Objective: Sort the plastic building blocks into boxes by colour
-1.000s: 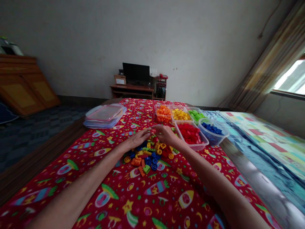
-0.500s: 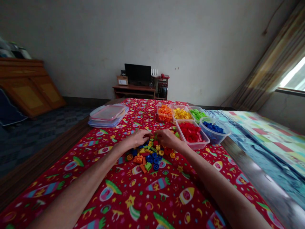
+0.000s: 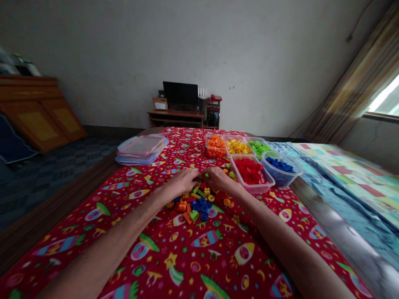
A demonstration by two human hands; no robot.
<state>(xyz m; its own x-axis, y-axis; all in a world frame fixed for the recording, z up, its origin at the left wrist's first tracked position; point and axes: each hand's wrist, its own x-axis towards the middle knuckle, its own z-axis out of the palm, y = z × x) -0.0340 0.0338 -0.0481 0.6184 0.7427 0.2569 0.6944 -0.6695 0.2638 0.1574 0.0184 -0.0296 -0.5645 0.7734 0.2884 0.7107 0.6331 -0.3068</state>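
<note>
A loose pile of mixed toy building bricks in blue, yellow, green, orange and red lies mid-table. My left hand reaches over the far left of the pile, fingers curled down and closed. My right hand is beside it at the far right of the pile, its fingers bent inward and closed too. The two sets of fingertips nearly meet. Whatever they pinch is hidden behind the hands. A green brick and several blue wheel-like pieces lie at the near side.
Clear tubs hold sorted bricks to the right: orange, yellow, green, red and blue. Stacked plastic lids lie at the back left. A red patterned cloth covers the table. A bed stands to the right.
My left hand has shifted slightly right, closer to the right hand, covering more of the pile's far part. My right hand has barely moved.
</note>
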